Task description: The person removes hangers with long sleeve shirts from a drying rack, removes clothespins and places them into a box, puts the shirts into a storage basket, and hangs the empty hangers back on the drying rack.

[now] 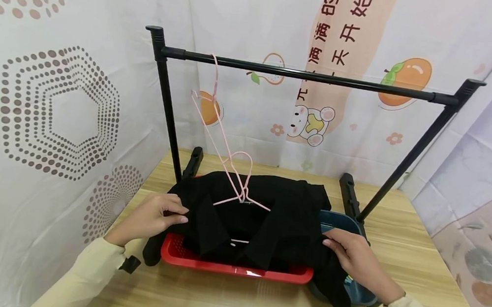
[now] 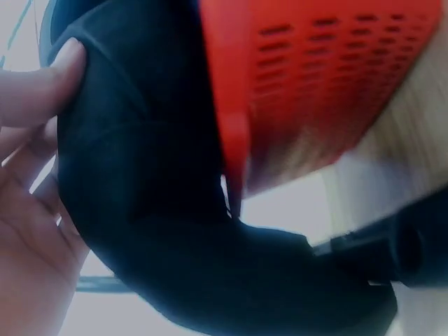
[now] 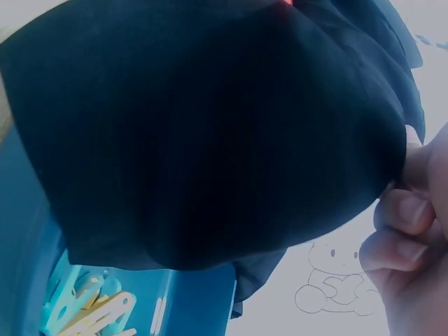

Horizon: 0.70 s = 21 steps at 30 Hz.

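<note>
A black collared garment (image 1: 295,198) lies spread over a red basket (image 1: 234,270), with a pink hanger (image 1: 259,204) inside its neck opening. At its left side, my left hand (image 1: 155,218) pinches the cloth between thumb and fingers; the left wrist view shows the thumb (image 2: 70,63) on the fabric. On the other side my right hand (image 1: 353,258) grips the sleeve, whose end droops over a blue basin (image 1: 339,221). Curled fingers (image 3: 413,210) show at the cloth's edge in the right wrist view. Most of the hanger is hidden beneath the cloth.
A black garment rack (image 1: 307,74) stands behind, its bar above the basket. Another pink hanger (image 1: 221,131) hooks over the bar and slants down to the garment's neck. Several clothes pegs (image 3: 98,308) lie in the blue basin. Printed curtains (image 1: 250,20) surround the wooden table (image 1: 196,297).
</note>
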Available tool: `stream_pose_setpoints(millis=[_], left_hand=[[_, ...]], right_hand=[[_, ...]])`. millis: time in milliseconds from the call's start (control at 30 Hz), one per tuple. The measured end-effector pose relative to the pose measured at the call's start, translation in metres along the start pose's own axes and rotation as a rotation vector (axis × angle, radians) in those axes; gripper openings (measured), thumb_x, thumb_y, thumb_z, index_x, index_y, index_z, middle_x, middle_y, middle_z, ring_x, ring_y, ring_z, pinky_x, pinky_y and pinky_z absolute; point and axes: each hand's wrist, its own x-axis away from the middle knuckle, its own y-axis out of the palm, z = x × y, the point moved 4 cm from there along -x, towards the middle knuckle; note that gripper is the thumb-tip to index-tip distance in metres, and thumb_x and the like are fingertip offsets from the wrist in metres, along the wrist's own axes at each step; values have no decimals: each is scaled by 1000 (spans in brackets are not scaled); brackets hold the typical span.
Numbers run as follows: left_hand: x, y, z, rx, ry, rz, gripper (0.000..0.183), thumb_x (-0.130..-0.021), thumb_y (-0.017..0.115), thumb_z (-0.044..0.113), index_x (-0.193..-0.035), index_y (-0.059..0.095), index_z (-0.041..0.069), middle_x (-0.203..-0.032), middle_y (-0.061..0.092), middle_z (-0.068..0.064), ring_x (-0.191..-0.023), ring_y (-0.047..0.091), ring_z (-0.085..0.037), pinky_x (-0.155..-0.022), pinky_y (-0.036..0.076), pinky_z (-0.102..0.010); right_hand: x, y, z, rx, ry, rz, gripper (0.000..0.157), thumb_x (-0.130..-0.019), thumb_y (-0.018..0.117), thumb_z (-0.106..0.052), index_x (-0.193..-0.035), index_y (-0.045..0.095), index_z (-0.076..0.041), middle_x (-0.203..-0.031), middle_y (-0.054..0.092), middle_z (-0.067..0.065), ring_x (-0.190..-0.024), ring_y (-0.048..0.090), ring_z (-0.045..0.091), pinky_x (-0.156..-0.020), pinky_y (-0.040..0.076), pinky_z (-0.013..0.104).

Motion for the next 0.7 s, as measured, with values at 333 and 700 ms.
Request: stream_pose_setpoints(millis=[333, 700], left_hand=[[-23, 6, 19, -33, 82, 33, 20, -77, 85, -4, -93, 84, 8, -77, 62, 15, -67, 53, -1, -57, 46, -22], [-46, 12, 32, -44, 159, 51, 14, -79, 85, -1, -83, 82, 11, -75, 61, 13, -68, 53, -2, -58, 43, -22]], right_hand=[[-4, -6, -9, 24, -28, 20, 38, -81, 76, 14, -101, 70, -17, -91, 66, -11, -76, 59, 3, -69, 46, 15], [-11, -3, -16, 44, -69, 35, 37, -80, 77, 14, -103, 71, -14, -92, 67, -9, -74, 56, 3, -67, 46, 16]])
